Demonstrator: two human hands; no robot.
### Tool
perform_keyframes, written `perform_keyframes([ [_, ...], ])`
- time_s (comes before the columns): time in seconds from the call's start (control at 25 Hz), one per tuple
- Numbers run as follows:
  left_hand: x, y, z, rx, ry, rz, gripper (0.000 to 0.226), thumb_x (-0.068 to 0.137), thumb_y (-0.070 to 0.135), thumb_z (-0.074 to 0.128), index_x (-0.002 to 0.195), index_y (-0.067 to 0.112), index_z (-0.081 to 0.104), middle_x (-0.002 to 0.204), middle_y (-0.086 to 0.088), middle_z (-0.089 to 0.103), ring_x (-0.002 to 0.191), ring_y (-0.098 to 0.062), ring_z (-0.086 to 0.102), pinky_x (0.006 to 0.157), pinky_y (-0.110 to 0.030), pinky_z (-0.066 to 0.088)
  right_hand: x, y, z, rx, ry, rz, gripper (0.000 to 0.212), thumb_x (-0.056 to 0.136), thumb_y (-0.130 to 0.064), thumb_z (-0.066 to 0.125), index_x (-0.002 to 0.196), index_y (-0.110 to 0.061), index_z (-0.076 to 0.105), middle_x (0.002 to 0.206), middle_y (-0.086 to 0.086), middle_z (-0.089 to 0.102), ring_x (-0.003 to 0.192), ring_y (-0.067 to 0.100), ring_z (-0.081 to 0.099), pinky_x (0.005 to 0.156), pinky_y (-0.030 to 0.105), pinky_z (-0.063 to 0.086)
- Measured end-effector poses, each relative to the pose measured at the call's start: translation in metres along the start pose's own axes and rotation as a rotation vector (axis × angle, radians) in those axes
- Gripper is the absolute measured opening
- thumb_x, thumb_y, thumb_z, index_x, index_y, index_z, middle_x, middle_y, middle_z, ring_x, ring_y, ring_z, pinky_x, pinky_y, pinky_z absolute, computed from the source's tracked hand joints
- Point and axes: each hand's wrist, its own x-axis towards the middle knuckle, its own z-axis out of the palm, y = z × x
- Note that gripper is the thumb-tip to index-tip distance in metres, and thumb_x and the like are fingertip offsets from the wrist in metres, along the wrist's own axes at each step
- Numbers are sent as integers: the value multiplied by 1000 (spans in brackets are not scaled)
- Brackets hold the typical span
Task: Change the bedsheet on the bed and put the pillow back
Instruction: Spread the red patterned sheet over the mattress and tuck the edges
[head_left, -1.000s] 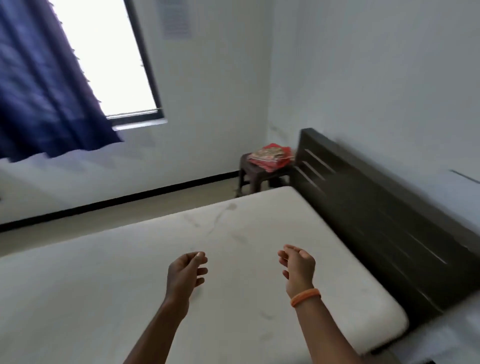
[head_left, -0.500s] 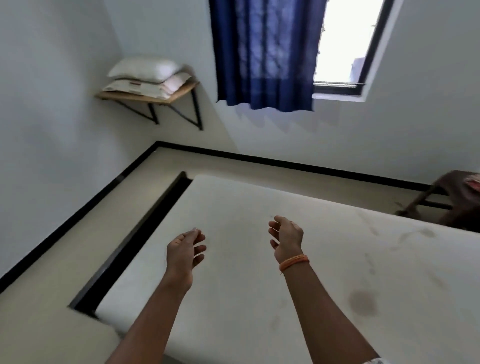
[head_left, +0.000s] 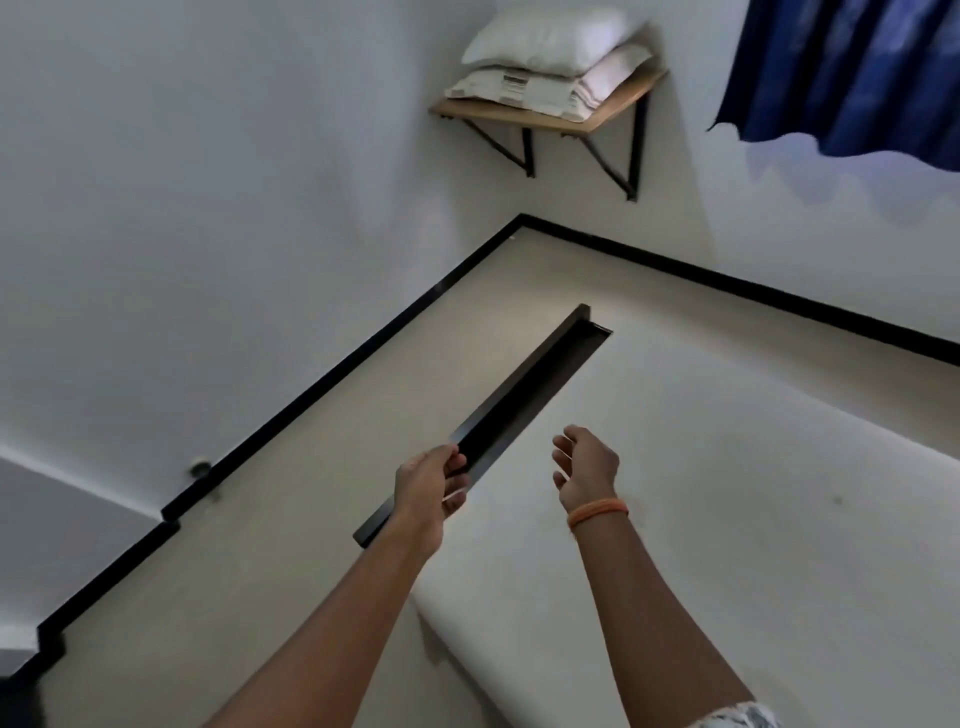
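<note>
Nearest the camera, both bare forearms reach out over the corner of the bed. The left hand hangs with its fingers loosely curled and nothing in them; it sits in front of the dark bed-frame rail, and whether it touches the rail cannot be told. The right hand, with an orange band at the wrist, floats above the bed with its fingers relaxed and apart, also holding nothing.

Below them lies the bare off-white mattress, with no sheet on it, so the old sheet looks already off and a fresh one is not yet laid.

Farthest off, on a wooden wall shelf with black brackets in the corner, a plump white pillow rests on top of a folded pale cloth, which is probably the fresh bedsheet. Beside the shelf hangs a dark blue curtain.

Both should be light, soft and limp. The pillow will sag, so it is best taken with two hands at its ends or scooped from beneath. The folded cloth will spill open if pinched by one layer; sliding flat hands under the whole stack seems wiser.
</note>
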Motion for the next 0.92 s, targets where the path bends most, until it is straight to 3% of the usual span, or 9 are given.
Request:
perform_keyframes([
  [0.32,172,107,-116,-131,-7,0,12,96,20,59,101,13,67,92,-4,67,75,-18,58,63,-29,48,34,52,216,-58,-41,-64,9,88,-13,59,79,-15,61,67,1,63,52,11,51,52,23,33],
  [0.56,290,206,-202,-9,-98,-48,17,95,19,59,107,10,67,91,-3,65,73,-17,57,60,-28,45,39,95,375,72,72,-88,6,84,-18,60,79,-16,62,70,0,64,56,11,53,54,24,34],
  [0.72,363,300,-204,-36,-251,17,12,95,25,59,97,15,65,90,-1,65,69,-15,57,59,-27,44,45,81,464,97,82,-145,4,84,-21,62,84,-17,65,73,-3,66,62,11,56,59,27,39],
  [0.92,442,367,-173,-15,-371,31,11,95,27,60,90,18,64,88,1,64,66,-14,56,58,-26,44,95,32,534,140,164,-237,5,86,-21,62,83,-18,65,76,-3,67,65,11,58,61,28,41],
])
